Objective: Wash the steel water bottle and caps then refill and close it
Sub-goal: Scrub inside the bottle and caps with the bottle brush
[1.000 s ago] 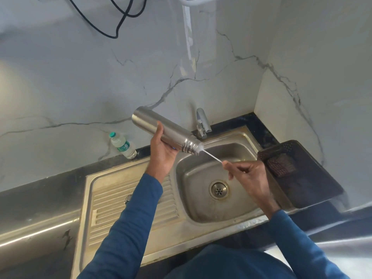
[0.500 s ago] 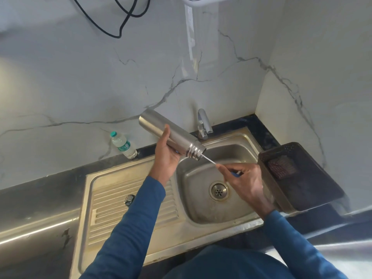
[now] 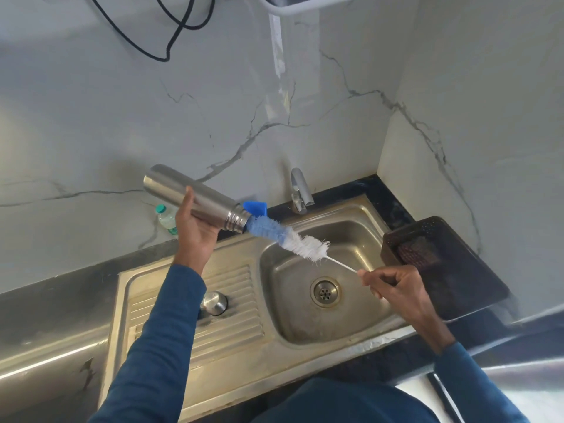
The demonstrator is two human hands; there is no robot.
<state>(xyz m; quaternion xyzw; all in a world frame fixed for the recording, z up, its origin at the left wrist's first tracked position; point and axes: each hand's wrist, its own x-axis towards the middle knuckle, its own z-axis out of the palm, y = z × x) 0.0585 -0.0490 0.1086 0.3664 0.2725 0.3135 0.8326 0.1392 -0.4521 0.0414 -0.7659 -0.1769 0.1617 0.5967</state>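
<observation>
The left hand (image 3: 195,230) grips the steel bottle (image 3: 195,198) tilted over the sink (image 3: 360,337); the right hand (image 3: 393,285) pinches the brush (image 3: 287,236) wire. Springing bristles may fling water, and the wet bottle could slip.

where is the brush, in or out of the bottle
Mostly out: bottle brush bristles show beyond the steel bottle mouth, only the blue tip inside.

Bottle brush (image 3: 288,238) now drawn out of the bottle (image 3: 195,198) (bristles showing).

The brush (image 3: 287,238) tip is hidden inside the bottle (image 3: 195,198) mouth. The left hand (image 3: 195,230) covers part of the plastic bottle (image 3: 166,219). The rack (image 3: 305,3) is cut off by the top edge.
</observation>
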